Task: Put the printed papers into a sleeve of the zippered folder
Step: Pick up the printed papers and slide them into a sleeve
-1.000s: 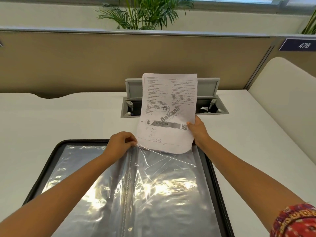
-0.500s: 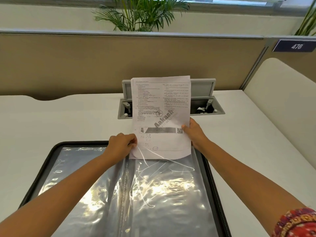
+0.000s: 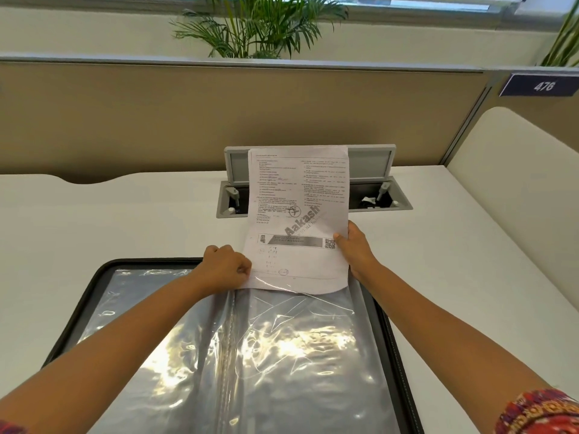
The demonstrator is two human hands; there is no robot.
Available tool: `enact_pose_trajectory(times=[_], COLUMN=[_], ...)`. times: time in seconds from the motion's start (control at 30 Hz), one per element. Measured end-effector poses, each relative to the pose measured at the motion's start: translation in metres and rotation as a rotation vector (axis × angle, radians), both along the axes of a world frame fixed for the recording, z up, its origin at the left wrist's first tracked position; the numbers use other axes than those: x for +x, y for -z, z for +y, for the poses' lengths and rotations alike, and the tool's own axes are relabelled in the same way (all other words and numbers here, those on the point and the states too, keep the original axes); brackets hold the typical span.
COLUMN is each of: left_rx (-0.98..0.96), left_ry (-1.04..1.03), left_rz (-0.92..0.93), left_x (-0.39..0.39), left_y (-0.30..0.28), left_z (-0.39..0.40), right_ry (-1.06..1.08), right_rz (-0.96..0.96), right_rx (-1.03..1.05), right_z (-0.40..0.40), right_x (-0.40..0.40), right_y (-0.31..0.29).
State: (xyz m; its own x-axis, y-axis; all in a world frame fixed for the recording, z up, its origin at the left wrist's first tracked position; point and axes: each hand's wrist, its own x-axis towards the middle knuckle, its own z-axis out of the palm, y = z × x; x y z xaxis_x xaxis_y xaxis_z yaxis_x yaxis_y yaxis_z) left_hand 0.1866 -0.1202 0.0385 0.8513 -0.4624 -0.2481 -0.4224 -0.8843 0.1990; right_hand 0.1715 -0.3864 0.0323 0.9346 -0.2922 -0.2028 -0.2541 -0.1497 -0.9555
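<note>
One folder (image 3: 398, 346), one sheaf of papers (image 3: 297, 220), two hands, two plants

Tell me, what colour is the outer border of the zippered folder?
Black; the folder's border shows best in the head view, framing the shiny clear sleeves.

White desk (image 3: 94, 220), tan partition (image 3: 188, 114), potted palm (image 3: 260, 26), window behind

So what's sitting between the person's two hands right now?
In the head view, the lower part of the printed papers spans the gap between the left hand and the right hand, its bottom edge entering the clear sleeve.
</note>
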Motion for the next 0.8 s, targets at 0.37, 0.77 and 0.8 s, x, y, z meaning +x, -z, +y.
enact_pose_trajectory(times=[0.37,0.77,0.8], left_rx=[-0.357,-0.236,-0.233], left_ry=[-0.217,-0.165,-0.167], left_rz=[-0.12,-0.22,-0.229], left_x=[-0.016,-0.043,-0.043], left_y=[0.034,0.058,0.058], left_z=[0.001,-0.006,-0.006], right_ry=[-0.14,-0.075,-0.087], right_rz=[0.042,0.124,0.154], right_rx=[-0.101,-0.431,-0.48], right_z=[-0.01,-0.047,-0.05], right_x=[-0.015,0.054,0.062], right_y=[0.009,-0.017,-0.017])
